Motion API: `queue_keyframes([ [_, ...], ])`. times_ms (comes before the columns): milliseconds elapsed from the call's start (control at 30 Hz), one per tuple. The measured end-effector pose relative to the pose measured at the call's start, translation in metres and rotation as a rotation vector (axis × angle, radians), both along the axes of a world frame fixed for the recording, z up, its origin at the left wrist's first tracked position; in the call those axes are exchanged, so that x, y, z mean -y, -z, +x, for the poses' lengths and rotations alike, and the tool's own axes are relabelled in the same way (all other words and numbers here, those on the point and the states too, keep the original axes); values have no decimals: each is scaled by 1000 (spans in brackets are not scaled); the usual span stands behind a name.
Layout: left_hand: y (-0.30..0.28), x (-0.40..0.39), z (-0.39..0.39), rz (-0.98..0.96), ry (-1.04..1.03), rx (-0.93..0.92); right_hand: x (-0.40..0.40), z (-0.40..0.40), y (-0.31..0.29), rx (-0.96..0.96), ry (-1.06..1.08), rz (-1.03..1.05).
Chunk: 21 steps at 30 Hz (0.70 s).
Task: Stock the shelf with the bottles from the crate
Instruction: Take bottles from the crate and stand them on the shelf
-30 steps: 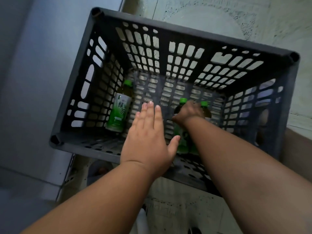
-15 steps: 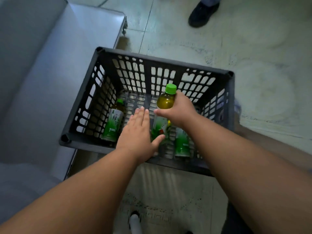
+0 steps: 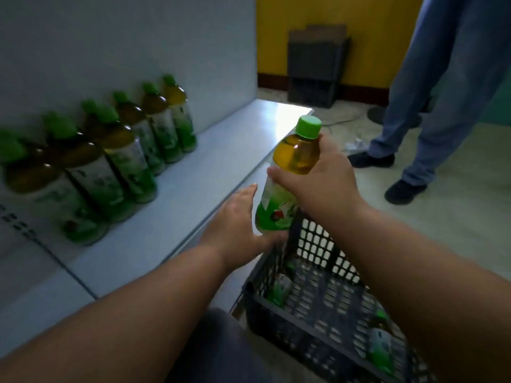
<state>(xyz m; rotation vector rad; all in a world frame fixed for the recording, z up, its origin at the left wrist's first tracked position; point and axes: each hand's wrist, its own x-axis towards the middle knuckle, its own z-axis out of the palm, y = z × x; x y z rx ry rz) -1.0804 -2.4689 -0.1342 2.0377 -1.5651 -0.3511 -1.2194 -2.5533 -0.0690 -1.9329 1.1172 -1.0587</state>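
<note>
The right hand (image 3: pixel 320 181) is wrapped around the upper body of a green-capped tea bottle (image 3: pixel 287 183), fingers on the amber part just under the neck, and holds it upright in the air above the far left corner of the crate (image 3: pixel 312 322). The left hand (image 3: pixel 237 225) is spread flat with fingers apart; it sits just left of the bottle's green label, and its thumb reaches under the bottle's base, though whether it touches there cannot be told.

The dark slatted crate stands on the floor (image 3: pixel 442 230) below both forearms, hard against the front edge of the shelf (image 3: pixel 221 150). Two more bottles remain inside it: one (image 3: pixel 279 288) near its left wall, another (image 3: pixel 381 346) toward its near right side, partly hidden by the right forearm.

Left of the crate, the white shelf carries a row of tea bottles (image 3: pixel 130 161) against its back panel, blurred, with green caps and green labels. The shelf surface between that row and the crate is bare, so nothing lies between the held bottle and the shelf.

Beyond the crate, to the right, another person's legs in blue trousers (image 3: pixel 431 87) and dark shoes (image 3: pixel 403 190) stand on the floor. A dark stacked crate (image 3: pixel 315 67) rests against the yellow wall (image 3: pixel 359 12) farther back.
</note>
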Motion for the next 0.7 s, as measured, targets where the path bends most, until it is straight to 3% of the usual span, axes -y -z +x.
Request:
queue_keyframes([
  [233,-16,-22,90,-44,-188,-31,-22,101,-33,-89,-200,-136],
  [500,30,-16,150,56,-286,20,0,185,-7,-167,-298,-153],
  [700,69,-13,151,86,-360,253,20,213,23,-193,-339,-52],
])
